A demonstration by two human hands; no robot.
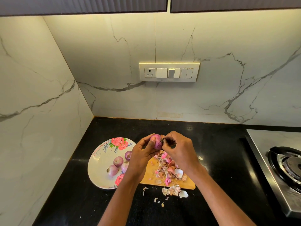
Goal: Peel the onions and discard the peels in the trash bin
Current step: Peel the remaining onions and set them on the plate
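My left hand grips a small purple onion above the counter. My right hand pinches the skin at the onion's root end. Below them a wooden cutting board carries a heap of pink and white onion peels. More peel scraps lie on the black counter in front of the board. A white floral plate to the left holds several peeled onions. No trash bin is in view.
The black counter ends at marble walls on the left and behind. A steel gas stove with a black burner stands at the right. A switch panel is on the back wall.
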